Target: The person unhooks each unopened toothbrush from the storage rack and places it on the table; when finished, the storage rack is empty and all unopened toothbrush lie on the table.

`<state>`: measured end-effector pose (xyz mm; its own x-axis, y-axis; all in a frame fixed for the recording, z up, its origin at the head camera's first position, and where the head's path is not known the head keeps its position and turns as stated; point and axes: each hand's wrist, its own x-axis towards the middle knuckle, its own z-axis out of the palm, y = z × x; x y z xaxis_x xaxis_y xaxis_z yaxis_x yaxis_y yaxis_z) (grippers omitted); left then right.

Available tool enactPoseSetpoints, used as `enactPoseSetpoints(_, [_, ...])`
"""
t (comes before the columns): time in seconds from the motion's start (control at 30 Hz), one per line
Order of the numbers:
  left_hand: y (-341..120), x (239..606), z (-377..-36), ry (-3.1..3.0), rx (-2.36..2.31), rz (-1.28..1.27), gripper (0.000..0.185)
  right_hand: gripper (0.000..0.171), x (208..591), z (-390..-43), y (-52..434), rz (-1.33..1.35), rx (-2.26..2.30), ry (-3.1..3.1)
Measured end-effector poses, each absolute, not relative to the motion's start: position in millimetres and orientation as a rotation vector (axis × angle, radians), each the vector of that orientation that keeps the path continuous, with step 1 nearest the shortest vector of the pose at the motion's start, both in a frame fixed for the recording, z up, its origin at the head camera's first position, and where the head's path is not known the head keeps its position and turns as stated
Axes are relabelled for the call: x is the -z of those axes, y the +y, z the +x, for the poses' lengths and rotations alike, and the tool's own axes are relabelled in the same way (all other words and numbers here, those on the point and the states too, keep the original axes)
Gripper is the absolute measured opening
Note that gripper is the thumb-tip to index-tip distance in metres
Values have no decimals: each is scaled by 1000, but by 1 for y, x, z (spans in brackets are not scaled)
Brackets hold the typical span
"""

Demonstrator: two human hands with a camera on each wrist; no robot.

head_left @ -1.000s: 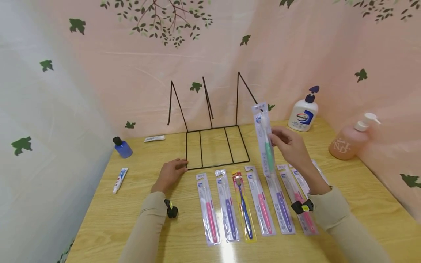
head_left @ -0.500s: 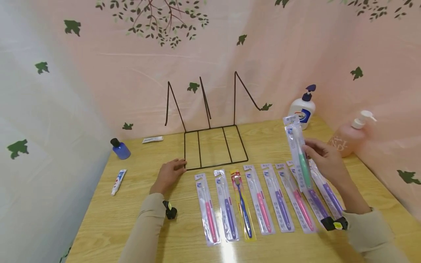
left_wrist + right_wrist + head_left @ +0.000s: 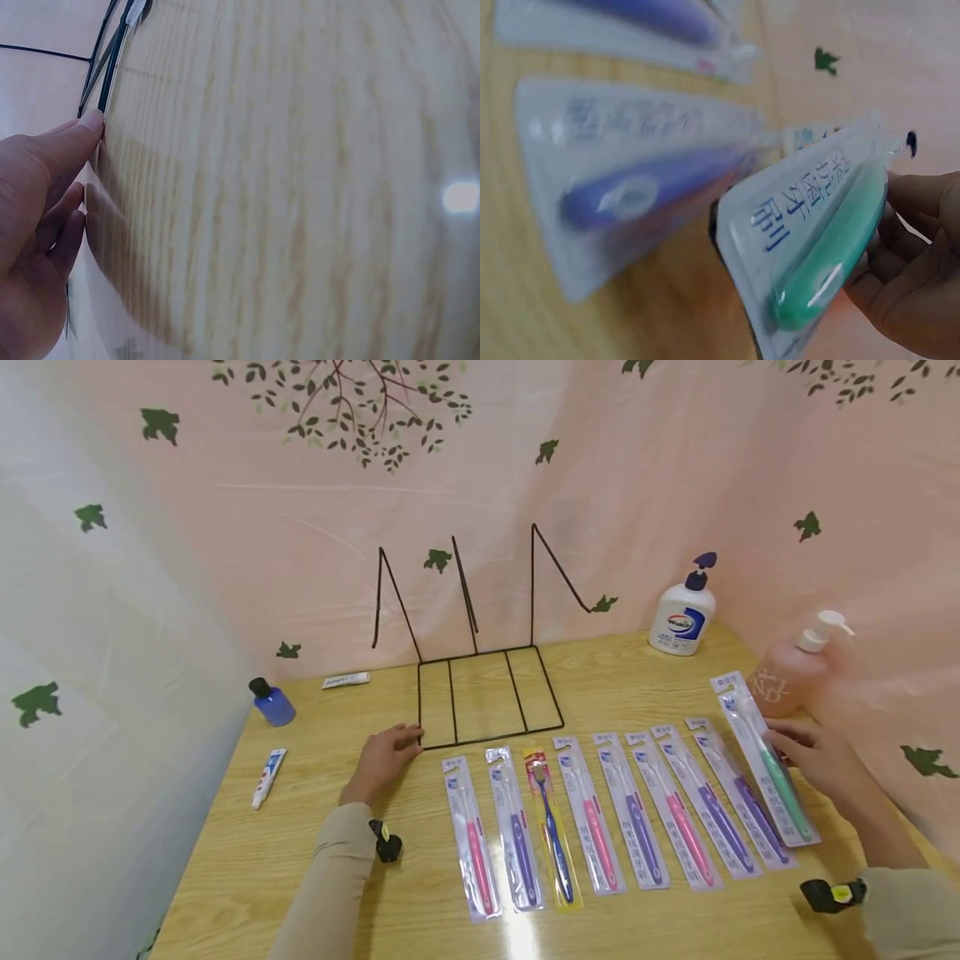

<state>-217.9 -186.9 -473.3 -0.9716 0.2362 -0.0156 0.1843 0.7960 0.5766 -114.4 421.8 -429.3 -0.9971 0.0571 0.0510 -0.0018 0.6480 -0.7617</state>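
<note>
Table (image 3: 315,860) bearing a black wire rack (image 3: 487,693). Right of the rack, the right hand (image 3: 813,760) pinches a green packaged toothbrush (image 3: 768,760), lowering it to extend the toothbrush row (image 3: 600,814). The left hand (image 3: 382,760), fingers relaxed, touches the rack's front corner, apparently steadying it.

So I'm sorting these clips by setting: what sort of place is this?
Probably a staged tabletop set, not a real bathroom: patterned fabric sheets hang round a wooden table, where packaged toothbrushes lie in a neat row beside a soap pump bottle.
</note>
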Motion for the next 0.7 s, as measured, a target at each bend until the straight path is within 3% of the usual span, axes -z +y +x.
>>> enactPoseSetpoints(0.33, [-187, 470, -216, 2877, -932, 315, 40, 66, 462, -116, 454, -247, -1196, -3094])
enactPoseSetpoints(0.7, [-185, 469, -216, 2865, -928, 314, 40, 69, 473, -117, 462, -369, -1308, -3115])
